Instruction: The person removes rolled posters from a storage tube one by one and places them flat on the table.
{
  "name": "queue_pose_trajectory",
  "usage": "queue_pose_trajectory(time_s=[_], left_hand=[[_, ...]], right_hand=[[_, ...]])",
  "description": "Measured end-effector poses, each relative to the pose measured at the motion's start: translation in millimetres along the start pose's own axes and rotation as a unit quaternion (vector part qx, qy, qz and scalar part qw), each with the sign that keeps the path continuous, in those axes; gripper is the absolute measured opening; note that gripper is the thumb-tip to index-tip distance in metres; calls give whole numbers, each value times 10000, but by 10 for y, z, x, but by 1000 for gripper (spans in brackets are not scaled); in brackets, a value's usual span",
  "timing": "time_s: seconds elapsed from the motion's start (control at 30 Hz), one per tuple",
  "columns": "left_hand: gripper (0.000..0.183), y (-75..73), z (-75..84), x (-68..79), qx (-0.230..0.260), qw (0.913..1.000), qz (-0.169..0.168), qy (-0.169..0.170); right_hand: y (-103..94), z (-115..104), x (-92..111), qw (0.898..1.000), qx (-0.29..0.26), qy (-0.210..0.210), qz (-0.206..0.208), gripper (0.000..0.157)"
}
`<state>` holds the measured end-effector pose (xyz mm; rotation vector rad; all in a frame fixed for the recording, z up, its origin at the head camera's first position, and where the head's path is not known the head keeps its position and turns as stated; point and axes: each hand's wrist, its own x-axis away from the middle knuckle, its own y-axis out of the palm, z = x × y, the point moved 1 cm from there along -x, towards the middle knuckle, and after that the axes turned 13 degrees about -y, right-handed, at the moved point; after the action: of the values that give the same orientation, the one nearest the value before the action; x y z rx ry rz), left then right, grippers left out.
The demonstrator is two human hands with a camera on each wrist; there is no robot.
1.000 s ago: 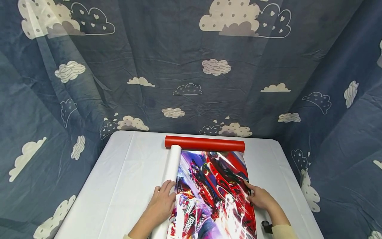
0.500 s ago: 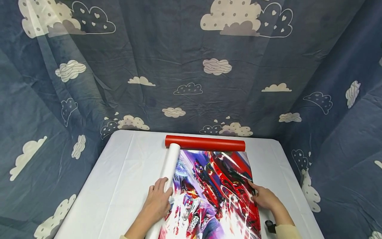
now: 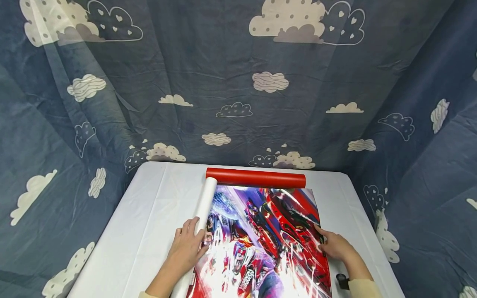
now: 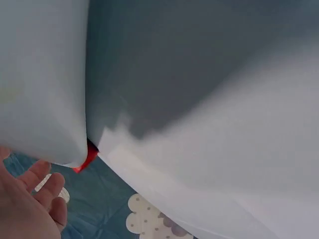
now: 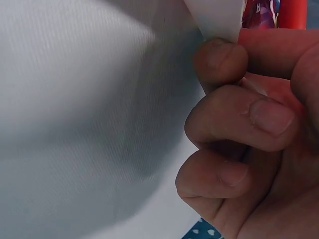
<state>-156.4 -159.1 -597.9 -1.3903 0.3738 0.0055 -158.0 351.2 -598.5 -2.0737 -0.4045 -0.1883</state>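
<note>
A glossy poster of red racing cars lies partly unrolled on the white-covered table. Its left part is still a white-backed roll. On that roll rests my left hand, fingers spread and loosely bent; in the left wrist view the hand is beside the pale roll. At the poster's right edge is my right hand. Close up, its thumb and forefinger pinch the sheet's edge, while the other fingers are curled.
A red roll lies crosswise behind the poster's far edge. The white tablecloth spreads to both sides. Dark blue cloud-patterned fabric hangs around the table. A small black device sits by the right wrist.
The left hand and the white roll have moved left, uncovering more of the poster's picture. The right hand has shifted slightly right with the poster's edge.
</note>
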Motion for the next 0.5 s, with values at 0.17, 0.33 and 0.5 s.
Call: queue_pose_trajectory(time_s=[0.17,0.33,0.5], left_hand=[[35,-44,-142,-24,-65,9996,264,-40],[27,-134,-253,-55,-15,9996,104,-275],[19,-178,-362,-96,-136,9985,-142,-517]], right_hand=[[-45,1,24,9999,-85,-70,20,77],[-61,16,52,10000,-70,-53,7,78],[-58,38,76,10000,-50,-65,8,77]])
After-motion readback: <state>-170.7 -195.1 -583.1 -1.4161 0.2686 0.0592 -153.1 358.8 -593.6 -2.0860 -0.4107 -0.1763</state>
